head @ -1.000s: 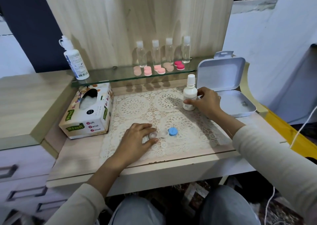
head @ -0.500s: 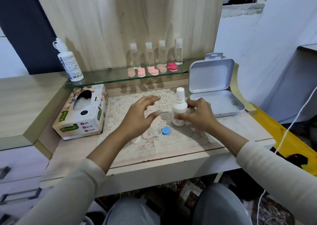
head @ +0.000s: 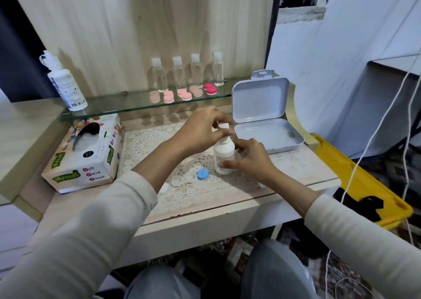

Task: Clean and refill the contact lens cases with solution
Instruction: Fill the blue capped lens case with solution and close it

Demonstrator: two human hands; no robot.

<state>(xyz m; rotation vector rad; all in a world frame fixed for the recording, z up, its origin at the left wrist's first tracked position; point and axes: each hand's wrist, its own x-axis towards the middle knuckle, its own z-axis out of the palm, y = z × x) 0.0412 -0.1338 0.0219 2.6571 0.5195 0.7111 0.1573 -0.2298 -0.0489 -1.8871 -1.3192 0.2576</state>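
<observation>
Nearest you, the lens case (head: 183, 179) lies on the lace mat (head: 148, 143) with both wells seemingly uncovered, a white cap (head: 163, 188) off one end and a blue cap (head: 202, 174) at the other; whether the wells are wet I cannot tell. Just behind it, your right hand (head: 250, 159) wraps the body of the small solution bottle (head: 224, 154), which stands upright on the mat, while your left hand (head: 200, 130) pinches the bottle top (head: 223, 125) from above. You seem to be opening it, so filling and recapping are left. Farther back, the pink cases (head: 168, 97) on the glass shelf (head: 109, 107) look capped, probably waiting their turn.
</observation>
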